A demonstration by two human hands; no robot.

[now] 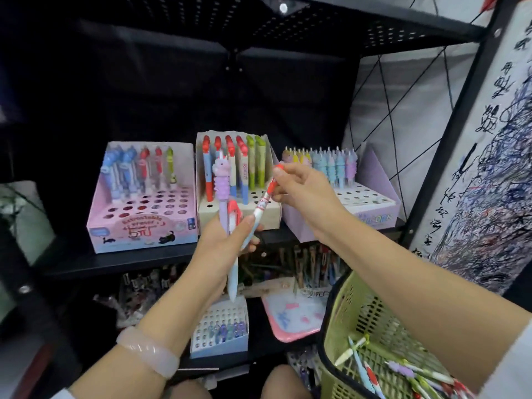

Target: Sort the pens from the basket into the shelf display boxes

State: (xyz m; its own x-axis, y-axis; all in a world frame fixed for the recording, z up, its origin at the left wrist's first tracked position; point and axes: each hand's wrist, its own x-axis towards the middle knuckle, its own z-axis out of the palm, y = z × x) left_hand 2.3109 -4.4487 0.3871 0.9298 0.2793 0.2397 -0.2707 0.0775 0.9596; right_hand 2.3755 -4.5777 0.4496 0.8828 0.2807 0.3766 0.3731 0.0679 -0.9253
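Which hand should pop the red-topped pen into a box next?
Probably the right hand. It already pinches the red-topped pen by its upper end, close in front of the cream middle box where matching red-topped pens stand. The left hand is busy gripping a bundle of other pens.

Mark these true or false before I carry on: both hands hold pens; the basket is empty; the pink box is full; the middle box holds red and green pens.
1. Both hands hold pens. True: the left hand grips several pens, and the right hand pinches the red pen.
2. The basket is empty. False: pens still lie in it.
3. The pink box is full. False: its front holes are open.
4. The middle box holds red and green pens. True.
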